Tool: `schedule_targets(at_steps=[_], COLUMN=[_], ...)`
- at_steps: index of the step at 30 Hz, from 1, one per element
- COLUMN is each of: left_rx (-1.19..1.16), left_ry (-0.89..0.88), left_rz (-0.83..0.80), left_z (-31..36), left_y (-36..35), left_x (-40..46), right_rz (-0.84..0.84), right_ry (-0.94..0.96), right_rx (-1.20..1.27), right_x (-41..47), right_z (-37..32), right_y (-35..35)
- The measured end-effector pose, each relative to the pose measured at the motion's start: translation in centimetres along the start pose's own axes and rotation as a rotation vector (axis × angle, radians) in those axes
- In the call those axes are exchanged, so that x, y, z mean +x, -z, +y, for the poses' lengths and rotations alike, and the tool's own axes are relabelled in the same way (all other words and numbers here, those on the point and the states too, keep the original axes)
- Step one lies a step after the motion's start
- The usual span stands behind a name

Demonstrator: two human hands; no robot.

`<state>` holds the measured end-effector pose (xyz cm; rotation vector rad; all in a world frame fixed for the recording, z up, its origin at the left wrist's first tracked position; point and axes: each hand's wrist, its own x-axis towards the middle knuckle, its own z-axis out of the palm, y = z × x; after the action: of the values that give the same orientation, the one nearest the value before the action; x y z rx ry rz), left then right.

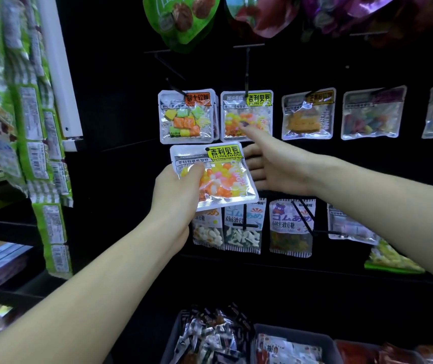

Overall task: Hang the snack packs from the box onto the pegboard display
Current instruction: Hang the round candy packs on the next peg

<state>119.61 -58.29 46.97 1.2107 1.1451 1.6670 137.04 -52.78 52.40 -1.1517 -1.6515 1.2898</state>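
Note:
My left hand (181,187) grips a clear jelly-bean pack with a yellow label (225,177), held tilted just below the middle row of the black pegboard (120,106). My right hand (270,164) is open beside it. Its index finger touches the front of a matching jelly-bean pack (246,116) that hangs on a peg. To the left of that pack hangs a pack of orange and green cube candies (186,116).
More candy packs hang to the right (307,114) and in the row below (291,227). Large pouches (183,17) hang above. Grey bins of snack packs (210,337) sit at the bottom. A rack of green packs (39,127) stands at the left.

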Motion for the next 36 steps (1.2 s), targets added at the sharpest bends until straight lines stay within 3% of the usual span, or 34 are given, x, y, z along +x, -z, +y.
schedule_targets(at_steps=[2, 7, 15, 18, 23, 27, 36], left_rx=[0.021, 0.020, 0.074, 0.241, 0.712, 0.945, 0.984], left_ry=[-0.012, -0.047, -0.007, -0.004, -0.174, -0.300, -0.386], left_rz=[0.006, -0.033, -0.123, -0.160, -0.365, -0.494, -0.489], left_z=[0.3, 1.2, 1.4, 0.1, -3.0, -5.2, -5.9], left_y=[-0.2, -0.5, -0.8, -0.9, -1.4, -1.7, -2.7], left_x=[-0.3, -1.1, -1.4, -1.6, -1.8, -1.6, -0.3], right_rz=[-0.071, 0.015, 0.363, 0.398, 0.397, 0.428, 0.534], right_ry=[0.029, 0.145, 0.402, 0.424, 0.413, 0.418, 0.460], right_rx=[-0.039, -0.040, 0.074, 0.060, 0.013, -0.019, 0.000], right_x=[-1.3, -2.2, -1.5, -1.1, -0.3, 0.3, 0.7], right_z=[-0.2, -0.7, -4.6, -5.4, -5.5, -5.5, -5.1], right_y=[-0.8, -1.1, 1.6, 2.4, 2.0, 1.4, 1.7])
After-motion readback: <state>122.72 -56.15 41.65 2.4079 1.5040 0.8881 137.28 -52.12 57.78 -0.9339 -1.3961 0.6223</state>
